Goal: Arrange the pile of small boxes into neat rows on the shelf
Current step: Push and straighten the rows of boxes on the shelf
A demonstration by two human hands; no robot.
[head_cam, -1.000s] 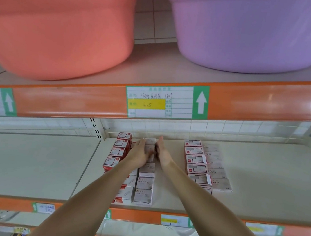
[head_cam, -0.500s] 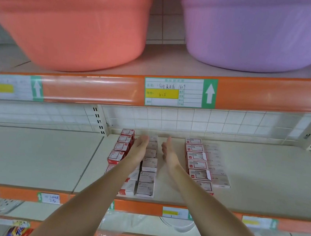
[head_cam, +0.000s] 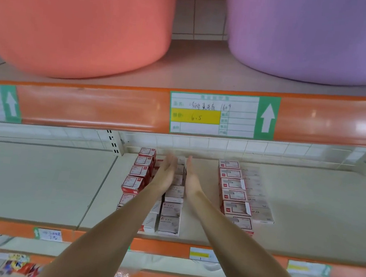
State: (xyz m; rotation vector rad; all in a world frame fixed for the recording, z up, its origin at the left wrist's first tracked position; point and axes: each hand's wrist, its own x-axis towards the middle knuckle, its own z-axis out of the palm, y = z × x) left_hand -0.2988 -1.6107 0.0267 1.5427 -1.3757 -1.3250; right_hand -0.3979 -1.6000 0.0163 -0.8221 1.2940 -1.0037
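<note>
Head view: beige shelf (head_cam: 304,218) across mid-frame; rows of small boxes (head_cam: 171,211) at centre, light, stiff cardboard, best squeezed along long flanks. Left hand (head_cam: 166,175) and right hand (head_cam: 192,180) flat, fingers straight and together, flanking the grey row's far end; contact blurred, unclear.

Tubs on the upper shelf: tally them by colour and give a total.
Orange tub: 1
Purple tub: 1
Total: 2
</note>
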